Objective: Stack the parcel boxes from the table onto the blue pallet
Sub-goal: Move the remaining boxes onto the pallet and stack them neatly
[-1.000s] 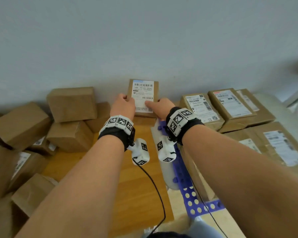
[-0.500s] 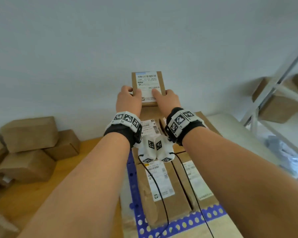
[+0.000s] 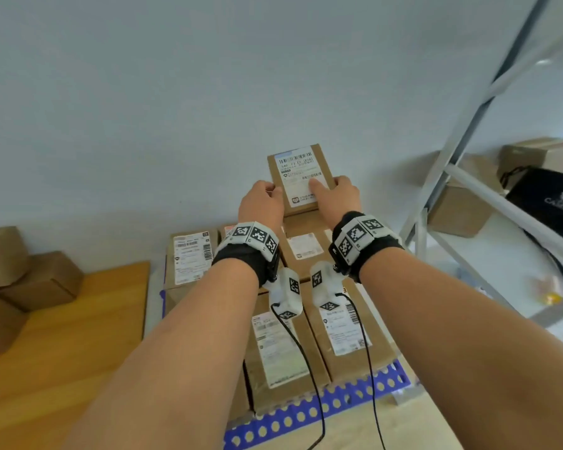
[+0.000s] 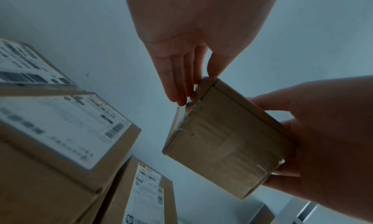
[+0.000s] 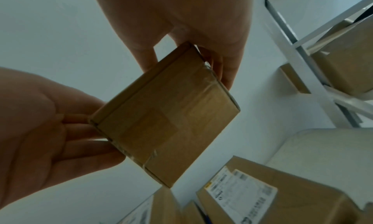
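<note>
A small brown parcel box (image 3: pixel 301 178) with a white label hangs in the air, tilted, above the labelled boxes (image 3: pixel 283 345) stacked on the blue pallet (image 3: pixel 306 414). My left hand (image 3: pixel 273 193) pinches its left edge and my right hand (image 3: pixel 325 186) pinches its right edge, thumbs on the label side. In the left wrist view the taped underside of the box (image 4: pixel 228 139) shows, with left fingers (image 4: pixel 177 87) at its corner. In the right wrist view the same box (image 5: pixel 167 115) sits between right fingers (image 5: pixel 224 71) and the left hand (image 5: pixel 50 123).
The wooden table (image 3: pixel 62 352) lies to the left with plain brown boxes (image 3: pixel 39 280) at its far edge. A grey metal shelf rack (image 3: pixel 468 177) stands at the right, holding boxes and a black bag (image 3: pixel 550 199). A pale wall is close behind the pallet.
Both hands have carried the small box from the back of the table rightward and up, over the stacked boxes on the pallet. The view has swung right with them.
</note>
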Available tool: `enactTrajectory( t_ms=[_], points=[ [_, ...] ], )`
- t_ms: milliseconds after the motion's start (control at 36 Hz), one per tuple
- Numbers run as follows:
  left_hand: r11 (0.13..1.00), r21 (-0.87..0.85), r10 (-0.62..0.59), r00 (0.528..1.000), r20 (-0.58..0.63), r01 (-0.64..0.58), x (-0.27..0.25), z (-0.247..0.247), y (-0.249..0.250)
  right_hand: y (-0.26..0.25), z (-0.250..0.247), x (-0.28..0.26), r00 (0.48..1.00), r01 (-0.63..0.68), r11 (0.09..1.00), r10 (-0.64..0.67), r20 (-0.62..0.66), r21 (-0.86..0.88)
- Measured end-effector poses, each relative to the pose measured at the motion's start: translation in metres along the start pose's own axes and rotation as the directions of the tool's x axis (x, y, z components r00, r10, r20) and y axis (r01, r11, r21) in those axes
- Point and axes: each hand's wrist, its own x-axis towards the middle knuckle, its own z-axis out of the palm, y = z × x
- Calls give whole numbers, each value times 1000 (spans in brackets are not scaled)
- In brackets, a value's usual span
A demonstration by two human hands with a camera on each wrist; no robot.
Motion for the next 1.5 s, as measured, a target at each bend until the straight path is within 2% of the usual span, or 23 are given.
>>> enactTrajectory(
  t_ms=[111,194,361,472,667,750,833,1278,1361,1417,1500],
  points=[
    [997,78,-9,998,61,4,-6,21,-3,27,-6,8,995,-66,997,68,71,-29],
    [974,227,-6,993,115,-21,-10,30,-11,47,-2,12,984,-107,993,112,137,-43],
    [855,503,50,985,165,-128,-9,37,-33,77,16,13,963,-120,990,133,235,-70],
    [794,585,82,983,165,-164,-12,39,-46,87,27,11,953,-117,990,133,271,-77],
    [785,606,18,983,182,-127,-17,46,-57,97,38,10,939,-156,984,175,297,-86],
    [785,606,30,986,164,-124,-18,46,-60,97,41,9,935,-147,985,168,311,-90],
    [822,558,35,988,149,-114,-19,46,-63,96,44,9,930,-132,985,163,328,-115],
    [874,473,31,984,177,-113,-29,42,-66,96,51,9,937,-113,986,146,317,-120],
    [880,470,23,994,110,-73,-29,38,-70,96,50,8,934,-112,989,139,329,-100],
    [847,531,14,999,42,-35,-27,33,-77,96,49,7,930,-111,990,136,341,-91],
    [768,630,-126,992,-31,117,-27,23,-89,95,48,5,927,-119,989,142,346,-88]
  ],
)
